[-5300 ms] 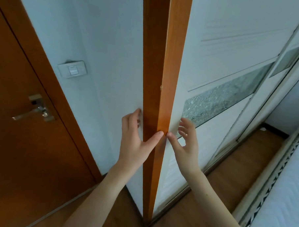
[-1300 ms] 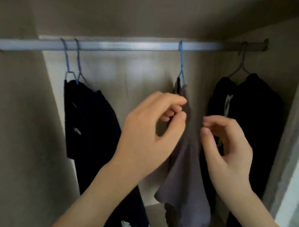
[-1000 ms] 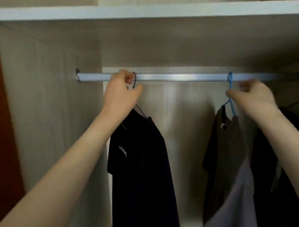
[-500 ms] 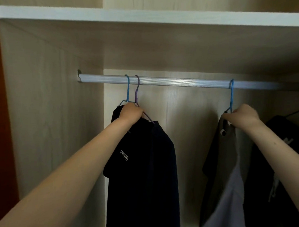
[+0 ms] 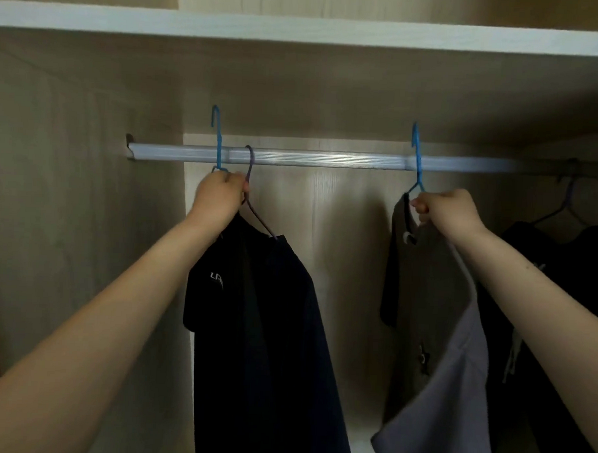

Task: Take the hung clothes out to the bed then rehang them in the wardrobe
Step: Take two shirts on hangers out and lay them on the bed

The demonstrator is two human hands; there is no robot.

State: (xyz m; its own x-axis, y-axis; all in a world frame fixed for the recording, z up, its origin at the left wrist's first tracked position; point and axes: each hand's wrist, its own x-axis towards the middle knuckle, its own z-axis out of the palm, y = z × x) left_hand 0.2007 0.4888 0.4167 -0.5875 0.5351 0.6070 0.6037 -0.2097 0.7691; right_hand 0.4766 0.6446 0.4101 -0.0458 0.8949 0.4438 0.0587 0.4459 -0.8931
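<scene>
Two bare arms, ours, reach up into an open wardrobe [image 5: 70, 182] with pale wood-grain walls. A white shelf [image 5: 299, 27] runs across the top, and a silver rail [image 5: 328, 158] runs below it.

Left of centre hangs a dark shirt [image 5: 269, 327] with small white lettering on one sleeve. Right of centre hangs a grey shirt [image 5: 430, 334], its paler hem flaring toward us. More black clothes [image 5: 563, 272] hang at the far right.

Our left hand [image 5: 218, 195] has its fingers clamped round the neck of a blue hanger [image 5: 219, 144] that carries the dark shirt. Our right hand [image 5: 445, 212] pinches the neck of a second blue hanger [image 5: 416, 152] that carries the grey shirt. Both blue hooks stand above the rail. A purple hanger [image 5: 249, 162] sits hooked on the rail, touching our left hand.

We judge the shirts to be light, soft and limp, likely to slide off a tilted hanger. The thin hangers look stiff, so the neck just under the hook is the sound place to hold, keeping the shoulders level.
</scene>
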